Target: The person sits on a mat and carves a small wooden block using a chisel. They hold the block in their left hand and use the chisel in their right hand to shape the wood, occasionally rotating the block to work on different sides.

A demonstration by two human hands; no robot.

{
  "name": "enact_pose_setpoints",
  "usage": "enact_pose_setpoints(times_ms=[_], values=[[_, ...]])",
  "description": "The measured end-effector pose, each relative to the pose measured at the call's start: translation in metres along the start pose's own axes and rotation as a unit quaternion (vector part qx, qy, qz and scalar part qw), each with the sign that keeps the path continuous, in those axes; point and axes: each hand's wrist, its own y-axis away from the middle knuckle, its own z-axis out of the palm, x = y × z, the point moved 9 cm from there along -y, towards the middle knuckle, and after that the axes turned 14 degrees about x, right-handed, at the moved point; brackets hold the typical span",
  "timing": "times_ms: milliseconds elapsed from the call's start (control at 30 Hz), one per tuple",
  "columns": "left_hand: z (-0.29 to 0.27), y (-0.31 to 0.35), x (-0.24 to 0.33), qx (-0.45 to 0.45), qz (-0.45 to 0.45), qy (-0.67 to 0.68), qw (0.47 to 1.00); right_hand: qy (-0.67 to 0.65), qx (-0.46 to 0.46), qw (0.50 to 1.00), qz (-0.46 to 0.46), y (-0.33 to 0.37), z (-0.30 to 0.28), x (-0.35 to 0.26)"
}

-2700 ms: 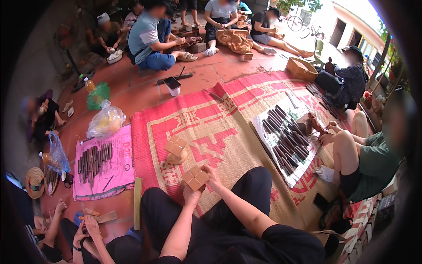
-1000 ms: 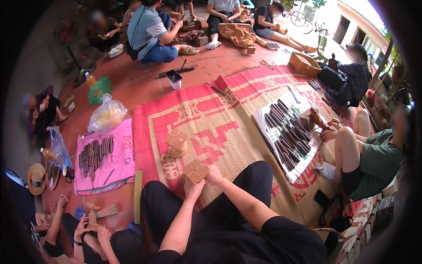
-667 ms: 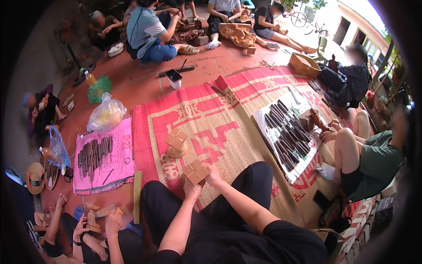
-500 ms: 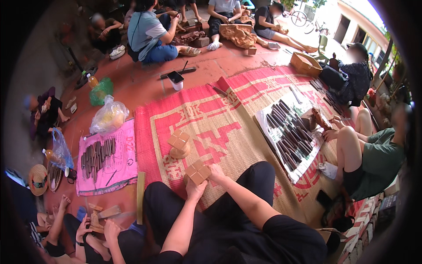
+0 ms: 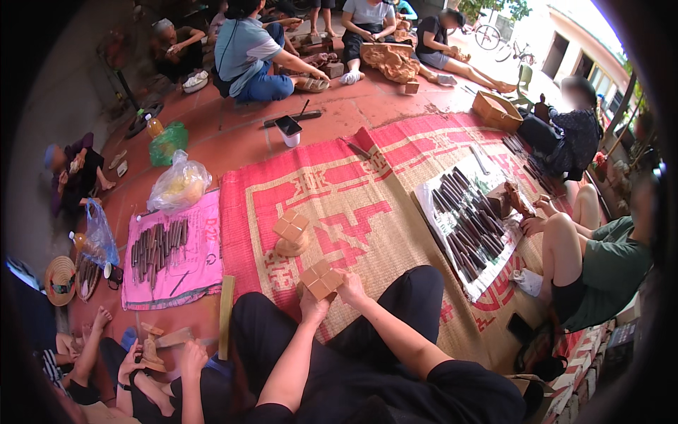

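Person seated at the near edge of a red and tan woven mat (image 5: 367, 205) laid on a terracotta tiled floor (image 5: 240, 141). Both hands meet on one carved wooden block (image 5: 320, 279), pale brown, its top face cut into squares. Block sits just above the mat's near edge, between the person's knees.

Left hand (image 5: 313, 309): grip clenched on the block's lower near side, fingers wrapped underneath. Right hand (image 5: 351, 285): grip closed on the block's right side, thumb on top.

A second carved block (image 5: 292, 229) of the same kind rests on a round wooden piece, on the mat just beyond the held one, not touching it.

Near the mat's right edge: a white sheet (image 5: 462, 226) carrying rows of dark chisels. Beyond the mat's left edge: a pink cloth (image 5: 201, 261) with more dark tools laid in a row; a clear plastic bag (image 5: 180, 187) stands at its far end. A small white cup (image 5: 291, 134) stands on the floor beyond the mat's far edge.

Other people sit around the mat and on the floor farther off.
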Motion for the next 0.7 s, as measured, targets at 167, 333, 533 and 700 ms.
enact_pose_setpoints(times_ms=[167,333,533,700], values=[[0.009,-0.003,-0.012,-0.022,-0.045,-0.049,0.998,0.044,0.052,0.994,-0.081,0.017,0.010,0.016],[0.004,0.002,-0.018,-0.017,-0.086,0.030,0.996,0.162,-0.095,0.982,-0.011,0.010,0.021,0.025],[0.017,-0.004,-0.035,-0.077,-0.083,0.140,0.984,0.126,0.006,0.991,-0.050,0.016,-0.001,-0.003],[0.015,-0.004,-0.049,-0.068,-0.102,0.183,0.975,0.200,-0.034,0.976,-0.079,0.024,0.019,0.015]])
